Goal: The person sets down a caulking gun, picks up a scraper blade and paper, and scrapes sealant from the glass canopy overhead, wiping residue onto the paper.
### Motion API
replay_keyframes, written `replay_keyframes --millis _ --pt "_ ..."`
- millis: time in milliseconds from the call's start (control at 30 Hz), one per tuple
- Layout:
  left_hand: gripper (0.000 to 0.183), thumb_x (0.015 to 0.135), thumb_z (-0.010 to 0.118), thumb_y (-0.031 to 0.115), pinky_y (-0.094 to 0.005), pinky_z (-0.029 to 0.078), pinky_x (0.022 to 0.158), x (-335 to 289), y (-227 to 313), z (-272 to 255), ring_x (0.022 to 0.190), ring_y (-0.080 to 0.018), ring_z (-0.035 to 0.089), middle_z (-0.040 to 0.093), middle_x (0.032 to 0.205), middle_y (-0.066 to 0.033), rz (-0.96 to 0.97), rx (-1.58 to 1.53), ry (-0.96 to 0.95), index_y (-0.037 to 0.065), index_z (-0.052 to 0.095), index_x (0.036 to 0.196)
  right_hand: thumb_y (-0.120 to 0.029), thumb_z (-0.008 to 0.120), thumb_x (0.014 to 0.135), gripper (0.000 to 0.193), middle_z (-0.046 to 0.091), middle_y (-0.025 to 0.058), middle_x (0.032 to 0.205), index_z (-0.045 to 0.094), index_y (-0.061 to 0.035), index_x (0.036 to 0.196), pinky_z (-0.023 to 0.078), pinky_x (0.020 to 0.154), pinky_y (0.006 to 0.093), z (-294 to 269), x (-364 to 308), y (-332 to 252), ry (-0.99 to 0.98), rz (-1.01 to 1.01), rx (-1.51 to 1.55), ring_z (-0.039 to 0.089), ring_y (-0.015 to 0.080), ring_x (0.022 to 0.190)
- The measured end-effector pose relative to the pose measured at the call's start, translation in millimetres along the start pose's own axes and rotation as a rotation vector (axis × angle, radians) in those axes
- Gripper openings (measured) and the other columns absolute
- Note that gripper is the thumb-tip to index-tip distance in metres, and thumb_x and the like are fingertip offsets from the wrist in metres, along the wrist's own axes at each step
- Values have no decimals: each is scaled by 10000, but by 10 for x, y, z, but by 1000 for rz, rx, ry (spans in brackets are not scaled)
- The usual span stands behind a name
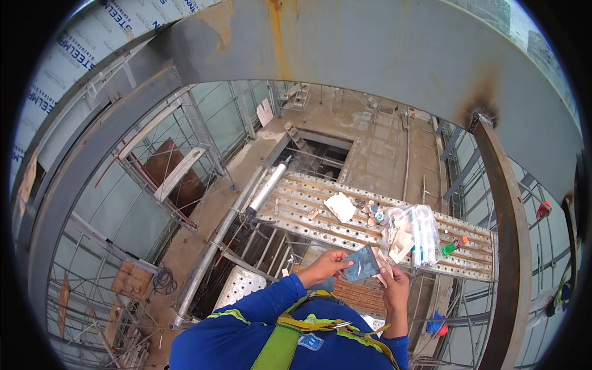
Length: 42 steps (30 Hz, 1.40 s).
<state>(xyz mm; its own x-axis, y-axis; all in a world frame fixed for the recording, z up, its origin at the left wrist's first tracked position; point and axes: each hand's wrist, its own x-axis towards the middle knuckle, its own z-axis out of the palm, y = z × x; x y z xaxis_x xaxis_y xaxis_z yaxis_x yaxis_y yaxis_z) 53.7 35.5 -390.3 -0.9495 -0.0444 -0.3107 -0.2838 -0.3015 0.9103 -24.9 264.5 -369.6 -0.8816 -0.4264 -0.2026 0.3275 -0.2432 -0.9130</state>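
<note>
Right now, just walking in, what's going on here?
A person in a blue top and yellow-green harness is handling thin sheets with bare hands. The left hand grips a dark blue-grey sheet; the right hand holds a paler pinkish piece right beside it. Whether the two are joined is hard to tell. Ahead, on a perforated metal platform, are a clear plastic bag with white tubes, a green bottle and a white lump. A long silver tube lies at its left end.
</note>
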Motion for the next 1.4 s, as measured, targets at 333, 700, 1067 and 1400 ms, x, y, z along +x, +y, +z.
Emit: replay_keyframes --millis 333,700,1067,1400 --pt "165 943 652 174 -242 489 485 410 -852 -1244 549 -96 574 626 719 -27 -141 44 608 14 648 981 -183 678 936 167 677 16 827 691 -26 991 435 558 228 -676 -193 181 276 36 -111 595 77 674" --pt "269 921 664 285 -357 538 628 1740 -1236 -2665 720 -238 648 648 834 -109 -141 411 800 28 654 1000 -164 589 963 186 676 11 856 674 -33 1063 461 574 218 -861 -580 612 402 442 -236 597 77 675" --pt "326 850 638 127 -470 518 849 1974 -1282 -3934 959 -403 646 654 1030 -245 -289 1193 1178 -83 573 1091 -225 587 987 226 661 -8 806 691 -27 1020 437 522 220 -864 -557 751 440 527 -376 564 55 631" --pt "132 902 688 163 -240 439 532 1429 -938 -2890 633 -95 555 612 794 0 37 -323 832 102 596 976 -169 596 980 213 651 46 789 678 8 1064 465 567 268 -171 -128 324 193 272 -590 593 132 631"
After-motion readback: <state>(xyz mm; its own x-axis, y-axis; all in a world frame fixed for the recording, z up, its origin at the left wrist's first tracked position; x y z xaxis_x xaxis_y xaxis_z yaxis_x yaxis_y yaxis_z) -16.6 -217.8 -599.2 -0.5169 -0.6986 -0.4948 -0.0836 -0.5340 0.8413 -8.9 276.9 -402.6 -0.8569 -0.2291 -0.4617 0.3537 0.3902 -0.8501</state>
